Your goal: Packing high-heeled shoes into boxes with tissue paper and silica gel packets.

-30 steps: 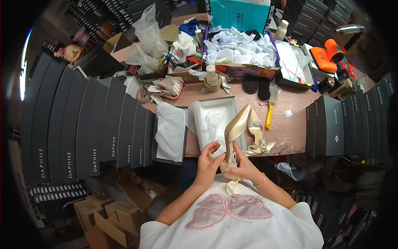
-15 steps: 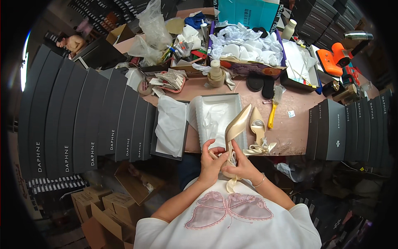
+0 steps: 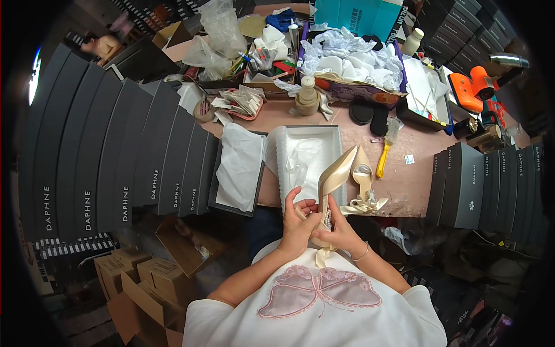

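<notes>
Between my two hands, just over the table's near edge, I hold a beige satin high-heeled shoe [image 3: 337, 173], its pointed toe directed away from me and a ribbon dangling below. My left hand [image 3: 299, 226] grips its heel end from the left, with the fingers partly curled. From the right, my right hand [image 3: 341, 231] closes round the back of the shoe near a beaded strap. The matching shoe [image 3: 363, 172] lies on the table just right of it, its ribbon tied in a bow. An open shoe box [image 3: 341, 136] with white tissue paper [image 3: 305, 157] sits behind my left hand.
A dark lid [image 3: 254, 199] with tissue lies left of the box. A yellow-handled brush [image 3: 383, 161] and black pads [image 3: 362, 113] lie to the right. Stacked shoe boxes [image 3: 87, 156] flank the left side, more boxes [image 3: 462, 185] the right. A glue bottle [image 3: 307, 95] stands farther back.
The view has shifted slightly, so the table things appear a little farther right. My hands keep the same hold on the shoe, which has barely moved.
</notes>
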Demonstrator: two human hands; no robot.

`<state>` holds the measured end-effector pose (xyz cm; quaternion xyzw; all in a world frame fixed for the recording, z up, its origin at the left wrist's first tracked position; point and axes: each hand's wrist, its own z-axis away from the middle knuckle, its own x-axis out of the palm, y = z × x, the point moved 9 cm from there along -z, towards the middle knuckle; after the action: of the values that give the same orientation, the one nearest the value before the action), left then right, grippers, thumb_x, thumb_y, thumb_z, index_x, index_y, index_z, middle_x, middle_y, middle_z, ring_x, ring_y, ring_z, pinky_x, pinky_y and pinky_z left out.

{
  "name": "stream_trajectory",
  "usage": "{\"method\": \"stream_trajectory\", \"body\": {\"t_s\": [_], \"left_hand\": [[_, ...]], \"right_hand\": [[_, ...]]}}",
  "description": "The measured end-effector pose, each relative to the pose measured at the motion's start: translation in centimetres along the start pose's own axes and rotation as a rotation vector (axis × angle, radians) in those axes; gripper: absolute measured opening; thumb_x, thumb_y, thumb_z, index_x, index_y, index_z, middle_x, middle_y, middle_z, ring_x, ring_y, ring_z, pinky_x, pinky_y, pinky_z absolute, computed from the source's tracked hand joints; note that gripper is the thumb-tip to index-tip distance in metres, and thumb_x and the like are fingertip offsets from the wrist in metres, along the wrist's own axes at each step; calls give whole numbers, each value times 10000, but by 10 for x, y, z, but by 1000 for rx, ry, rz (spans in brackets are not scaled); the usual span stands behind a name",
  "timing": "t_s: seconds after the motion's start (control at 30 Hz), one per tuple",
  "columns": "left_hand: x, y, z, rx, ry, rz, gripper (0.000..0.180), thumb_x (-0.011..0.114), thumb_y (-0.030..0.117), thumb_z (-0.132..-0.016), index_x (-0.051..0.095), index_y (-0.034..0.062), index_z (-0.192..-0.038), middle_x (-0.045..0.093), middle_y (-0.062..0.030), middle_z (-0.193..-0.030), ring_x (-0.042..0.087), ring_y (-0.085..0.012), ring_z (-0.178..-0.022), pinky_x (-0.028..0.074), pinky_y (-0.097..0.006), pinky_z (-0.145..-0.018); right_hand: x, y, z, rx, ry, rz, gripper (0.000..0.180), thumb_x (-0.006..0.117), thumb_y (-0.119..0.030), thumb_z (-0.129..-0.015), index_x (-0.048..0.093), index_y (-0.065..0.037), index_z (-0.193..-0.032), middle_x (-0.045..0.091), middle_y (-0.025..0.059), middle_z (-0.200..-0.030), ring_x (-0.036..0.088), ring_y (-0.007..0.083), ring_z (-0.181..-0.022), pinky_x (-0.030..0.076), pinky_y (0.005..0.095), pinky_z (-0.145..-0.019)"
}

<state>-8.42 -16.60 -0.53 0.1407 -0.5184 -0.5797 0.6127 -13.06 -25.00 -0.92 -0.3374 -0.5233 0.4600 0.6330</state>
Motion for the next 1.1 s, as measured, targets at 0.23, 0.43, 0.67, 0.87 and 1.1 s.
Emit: {"method": "stream_trajectory", "body": {"t_s": [0.23, 0.43, 0.67, 0.87, 1.1], "left_hand": [[3, 2, 1, 14, 11, -53, 769, 624, -27, -789, 180, 113, -1402, 431, -159, -1142, 513, -194, -1013, 480, -316, -863], [-6, 21, 1, 38, 40, 14, 795, 619, 103, -836, 111, 136, -1447, 424, -156, -1242, 467, -220, -1130, 366, -382, -979], [-2, 6, -9, -293, -192, 98, 600, 554, 396, -911, 321, 104, -1380, 494, -109, -1272, 573, -196, -1035, 489, -319, -852], [4, 31, 2, -82, -213, 170, 576, 596, 231, -916, 284, 101, -1382, 529, -70, -1150, 592, -183, -934, 521, -321, -831], [6, 31, 8, -62, -166, 51, 657, 596, 225, -920, 181, 94, -1411, 519, -121, -1203, 535, -151, -1057, 464, -280, -862]], "right_hand": [[-3, 0, 3, -37, 50, 105, 1059, 733, -126, -701, 16, 14, -1468, 415, 168, -1317, 421, 230, -1222, 328, 325, -1030], [-2, 0, 4, 25, 2, -127, 1059, 743, -155, -695, 46, -55, -1486, 465, 132, -1250, 494, 206, -1131, 379, 320, -990], [22, -36, 8, -150, 0, 89, 648, 724, -196, -765, 413, -45, -1313, 510, 117, -1147, 506, 202, -1091, 391, 335, -960], [2, -85, 34, -259, 294, 540, 314, 675, -77, -779, 619, -7, -1080, 599, 86, -884, 569, 169, -793, 461, 274, -708], [5, -62, 17, -17, 140, 354, 156, 634, -39, -815, 632, 8, -964, 582, -2, -740, 514, 55, -624, 437, 198, -588]]}}
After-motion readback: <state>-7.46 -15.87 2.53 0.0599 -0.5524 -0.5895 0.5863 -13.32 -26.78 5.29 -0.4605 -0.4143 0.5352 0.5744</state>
